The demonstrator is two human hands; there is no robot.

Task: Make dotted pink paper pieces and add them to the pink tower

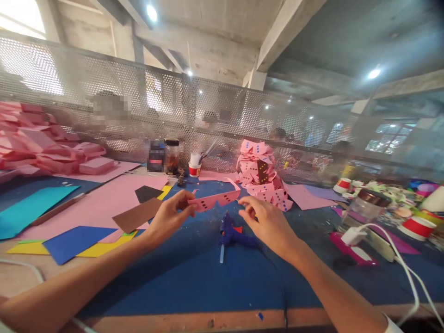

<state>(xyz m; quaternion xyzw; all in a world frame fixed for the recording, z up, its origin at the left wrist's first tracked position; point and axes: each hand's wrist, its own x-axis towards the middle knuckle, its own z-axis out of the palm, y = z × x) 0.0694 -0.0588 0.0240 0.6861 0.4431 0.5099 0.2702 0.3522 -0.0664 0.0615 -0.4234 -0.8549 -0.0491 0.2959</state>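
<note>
My left hand (176,208) pinches the left end of a pink paper strip (225,198) marked with dark dots, held above the blue mat. The strip's far part bends back in a loop. My right hand (258,212) is just off the strip's right end, its fingers curled but apart, with no clear object between them. Below and between my hands a blue glue gun (229,231) lies on the mat, a pale glue stick (222,253) poking out of it. Behind my right hand rises a heap of pink dotted paper pieces (258,173).
Coloured sheets, among them a blue one (79,243) and a brown one (138,215), lie at left before a large pink pile (41,143). A jar (172,157) and paper cup (194,167) stand by the mesh screen (132,78). At right are a charger (354,236) with white cables and another jar (366,208).
</note>
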